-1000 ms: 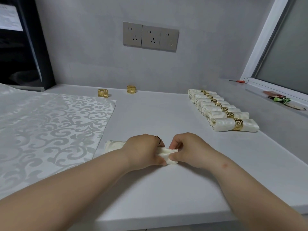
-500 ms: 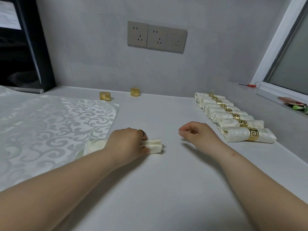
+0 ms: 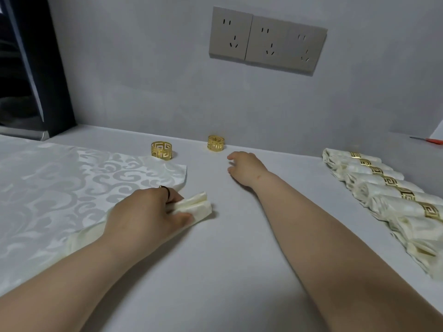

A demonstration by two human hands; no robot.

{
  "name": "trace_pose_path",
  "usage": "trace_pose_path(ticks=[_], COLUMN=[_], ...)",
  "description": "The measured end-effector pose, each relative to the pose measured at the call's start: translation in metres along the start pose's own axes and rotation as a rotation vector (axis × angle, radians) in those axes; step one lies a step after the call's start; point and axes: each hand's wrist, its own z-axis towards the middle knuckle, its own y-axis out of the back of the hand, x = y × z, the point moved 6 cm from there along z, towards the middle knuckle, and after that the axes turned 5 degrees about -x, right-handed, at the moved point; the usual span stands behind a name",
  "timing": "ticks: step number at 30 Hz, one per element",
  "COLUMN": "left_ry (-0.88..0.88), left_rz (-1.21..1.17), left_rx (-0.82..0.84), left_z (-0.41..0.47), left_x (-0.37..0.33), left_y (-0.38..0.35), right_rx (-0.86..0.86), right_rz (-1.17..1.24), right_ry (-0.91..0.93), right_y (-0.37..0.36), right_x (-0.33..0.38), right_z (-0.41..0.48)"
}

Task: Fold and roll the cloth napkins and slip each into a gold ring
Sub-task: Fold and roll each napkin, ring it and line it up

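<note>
Head view: we see the left hand (image 3: 146, 212) gripping the rolled napkin (image 3: 197, 207) on the white table (image 3: 239, 271), with fingers and thumb closed around it, beside the corner of the flat patterned cloth (image 3: 60, 188). The right hand (image 3: 244, 167) is further back, fingers loosely bent and holding nothing, near the right gold ring (image 3: 215, 143) but apart from it. The left gold ring (image 3: 161, 150) stands at the cloth's far edge. Finished ringed napkins (image 3: 388, 192) lie in a row at the right.

Home interior, plain grey wall with triple power socket (image 3: 267, 41), white countertop (image 3: 239, 259), window frame corner (image 3: 437, 130)
</note>
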Motion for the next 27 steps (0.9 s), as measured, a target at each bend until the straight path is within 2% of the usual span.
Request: trace_pose_path(ticks=[5,11,17,20,23,27], left_ry=[-0.016,0.019,0.02,0.023,0.001,-0.032], left_rz=[0.021,0.008,0.025,0.04,0.094,0.159], left_rx=[-0.013,-0.009,-0.028,-0.024,-0.044,-0.037], left_z=[0.0,-0.001,-0.001,0.001,-0.003,-0.009], left_x=[0.003,0.003,0.004,0.002,-0.005,-0.017], left_y=[-0.002,-0.002,-0.001,-0.003,-0.002,0.002], right_rx=[-0.057,-0.07,-0.182,-0.265,-0.282,-0.23], right_rz=[-0.108,-0.121,-0.152,-0.181,-0.081,0.02], right_ry=[0.063,0.045,0.061,0.064,0.03,0.0], right_y=[-0.009,-0.005,0.0,0.01,0.026,0.044], right_x=[0.02,0.031,0.034,0.025,0.016,0.004], right_z=[0.043,0.057,0.052,0.037,0.009,-0.051])
